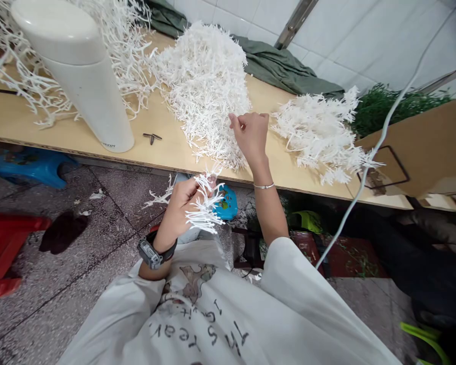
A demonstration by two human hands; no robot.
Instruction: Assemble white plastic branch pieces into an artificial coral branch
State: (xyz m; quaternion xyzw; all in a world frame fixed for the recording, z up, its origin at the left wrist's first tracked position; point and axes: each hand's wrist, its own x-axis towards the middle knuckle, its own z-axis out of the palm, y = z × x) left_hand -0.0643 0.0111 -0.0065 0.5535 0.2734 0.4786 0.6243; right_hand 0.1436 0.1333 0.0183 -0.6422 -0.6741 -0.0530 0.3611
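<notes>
My left hand (179, 207), in front of the table edge, is closed around white branched plastic sprigs (204, 213) whose thin tips fan out to the right. Another part of the white strands pokes out behind the wrist side of that hand. Over the near right side of a large heap of small white sprigs (213, 76) is my right hand (254, 133), its fingers curled in and thumb pressed to them. Whatever those fingers hold, if anything, is hidden. To its right lies a smaller pile of white branched pieces (315, 132).
A tall white bottle (79, 76) stands on the table, left, before longer white branches (125, 50). Sunflower seeds (152, 137) lie nearby. A green cloth (285, 68) runs along the wall. A white cable (387, 121) crosses before a cardboard box (433, 142). Stools stand below.
</notes>
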